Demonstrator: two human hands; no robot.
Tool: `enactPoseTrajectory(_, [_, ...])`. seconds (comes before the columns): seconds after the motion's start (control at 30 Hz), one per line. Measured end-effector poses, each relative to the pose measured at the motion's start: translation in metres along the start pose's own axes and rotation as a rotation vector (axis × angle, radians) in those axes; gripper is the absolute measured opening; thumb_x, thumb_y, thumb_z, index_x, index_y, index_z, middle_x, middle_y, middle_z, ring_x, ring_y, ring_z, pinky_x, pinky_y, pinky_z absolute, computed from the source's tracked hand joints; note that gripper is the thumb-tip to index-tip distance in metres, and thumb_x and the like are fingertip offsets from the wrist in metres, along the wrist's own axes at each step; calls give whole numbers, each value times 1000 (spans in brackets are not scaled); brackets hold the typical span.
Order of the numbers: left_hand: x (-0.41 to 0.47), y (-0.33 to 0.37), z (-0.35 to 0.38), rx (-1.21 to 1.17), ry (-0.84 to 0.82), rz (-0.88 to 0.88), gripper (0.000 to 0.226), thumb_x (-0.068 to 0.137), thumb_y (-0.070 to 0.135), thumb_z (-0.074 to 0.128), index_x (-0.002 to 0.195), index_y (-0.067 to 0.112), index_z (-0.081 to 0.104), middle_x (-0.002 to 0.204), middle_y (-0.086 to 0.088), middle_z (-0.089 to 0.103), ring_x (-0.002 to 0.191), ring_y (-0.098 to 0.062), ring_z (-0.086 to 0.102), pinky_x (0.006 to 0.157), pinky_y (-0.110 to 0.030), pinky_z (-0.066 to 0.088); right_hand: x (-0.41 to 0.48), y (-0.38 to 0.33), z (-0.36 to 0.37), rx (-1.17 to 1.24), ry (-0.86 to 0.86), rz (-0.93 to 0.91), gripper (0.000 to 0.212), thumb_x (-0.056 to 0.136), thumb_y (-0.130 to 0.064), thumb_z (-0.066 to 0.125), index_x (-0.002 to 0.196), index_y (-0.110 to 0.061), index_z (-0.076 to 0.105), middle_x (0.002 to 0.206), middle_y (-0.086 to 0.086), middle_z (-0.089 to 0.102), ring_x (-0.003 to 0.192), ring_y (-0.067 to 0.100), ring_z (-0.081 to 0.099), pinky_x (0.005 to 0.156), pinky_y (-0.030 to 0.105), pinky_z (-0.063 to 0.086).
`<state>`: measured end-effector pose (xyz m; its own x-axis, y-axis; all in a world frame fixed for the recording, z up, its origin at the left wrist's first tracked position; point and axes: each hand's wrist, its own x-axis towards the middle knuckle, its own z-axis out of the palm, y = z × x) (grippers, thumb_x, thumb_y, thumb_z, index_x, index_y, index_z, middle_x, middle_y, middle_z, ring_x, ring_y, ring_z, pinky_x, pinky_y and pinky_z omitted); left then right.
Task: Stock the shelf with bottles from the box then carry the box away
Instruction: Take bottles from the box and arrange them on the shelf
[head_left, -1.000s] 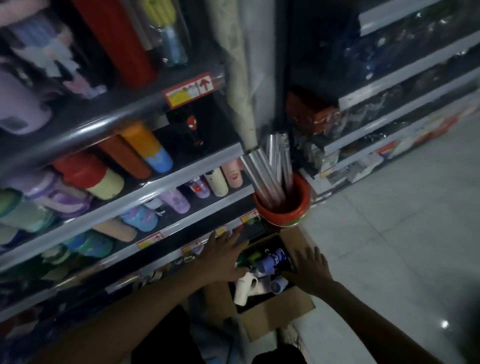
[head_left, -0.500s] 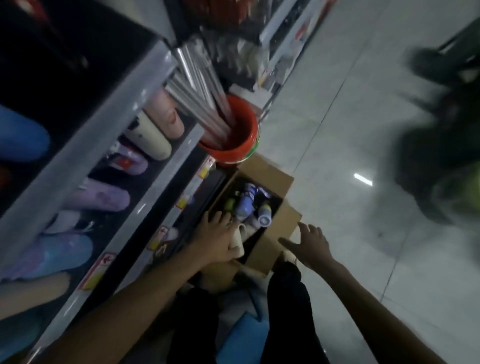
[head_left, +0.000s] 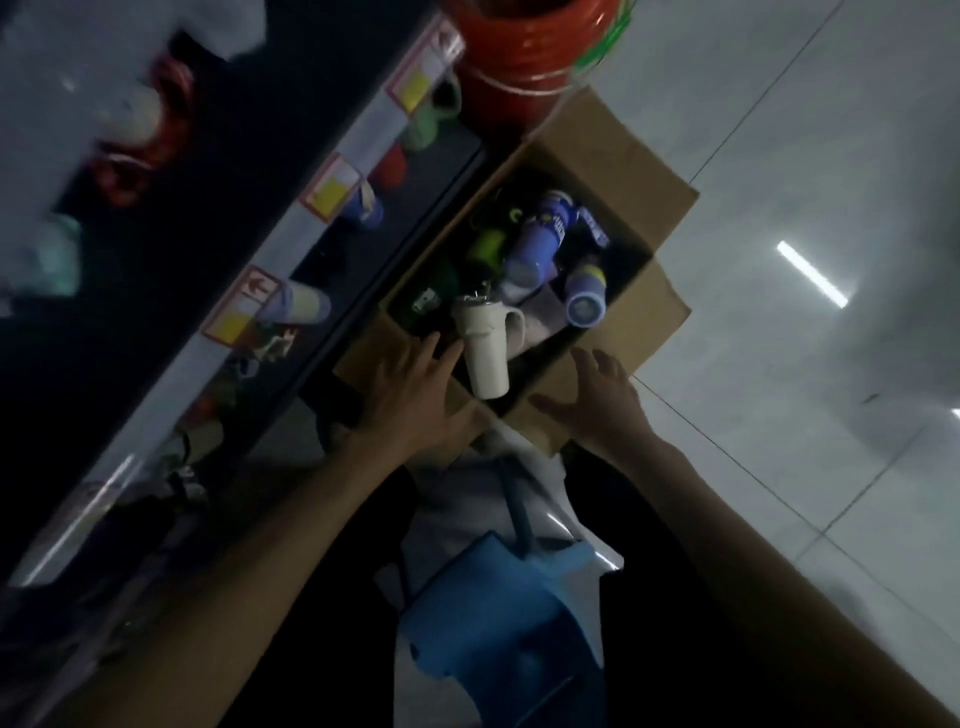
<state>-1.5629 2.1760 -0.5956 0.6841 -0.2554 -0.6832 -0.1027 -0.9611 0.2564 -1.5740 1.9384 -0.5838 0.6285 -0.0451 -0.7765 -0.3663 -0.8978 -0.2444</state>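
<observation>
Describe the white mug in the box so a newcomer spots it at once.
Find the cardboard box on the floor beside the shelf, just below the orange bucket. At its near edge, between the left hand and right hand, is the white mug. It is the only white piece with a side handle; its neighbours are blue bottles.
</observation>
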Motion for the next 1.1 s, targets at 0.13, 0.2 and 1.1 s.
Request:
enactPoseTrajectory(0.13, [47, -17, 41, -77, 151, 16, 83, 89, 54, 62, 158, 25, 28, 165, -9, 25, 143, -36, 35, 109, -51, 37, 52, -2, 29, -102, -52, -134, 94, 83, -65, 67, 156, -21, 28, 155, 12, 38, 144, 34, 34, 110, 42, 36])
enactPoseTrajectory(0.2, [66, -25, 61, -202, 212, -23, 78, 88, 55, 60, 155, 22, 35, 162, -8, 31, 141, -33, 40, 106, -47, 42, 76, -5, 44, -179, -78, -186, 106, 79, -77, 62, 160, -24, 21, 156, 11, 36, 145, 33, 33, 112, 44, 36])
enactPoseTrajectory(1.1, [86, -60, 105, -101, 446, 27, 81, 86, 61, 59, 155, 30, 30, 164, 2, 25, 144, -26, 39, 112, -44, 37, 122, 22, 84, -727, 218, -487, 56, 85, -54, 65, 133, -28, 52, 133, 8, 56, 124, 30, 56, 96, 43, 51])
